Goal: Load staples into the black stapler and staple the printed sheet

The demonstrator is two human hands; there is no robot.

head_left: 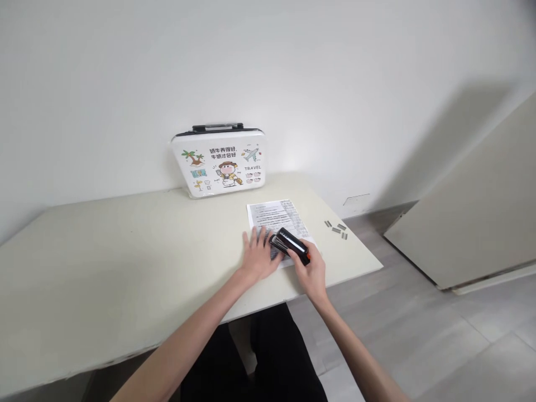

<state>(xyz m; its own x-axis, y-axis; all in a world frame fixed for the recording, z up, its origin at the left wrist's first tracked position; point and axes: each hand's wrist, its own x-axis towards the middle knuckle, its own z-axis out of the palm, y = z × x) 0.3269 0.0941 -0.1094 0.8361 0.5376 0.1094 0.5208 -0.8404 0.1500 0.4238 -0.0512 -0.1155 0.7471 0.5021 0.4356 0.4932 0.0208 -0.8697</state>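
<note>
A printed sheet of paper, perhaps more than one, lies near the right end of the table. My left hand rests with spread fingers on its lower left part and the tabletop beside it. In my right hand is a black stapler with a bit of red near its rear end. The stapler is tilted over the paper, its front end close to the fingers of my left hand. Whether its jaw touches the paper I cannot tell. Several small strips of staples lie to the right of the paper.
A white carrying case with cartoon prints and a black handle stands at the back against the wall. The pale table stretches far to the left. A grey-white panel stands on the floor at the right.
</note>
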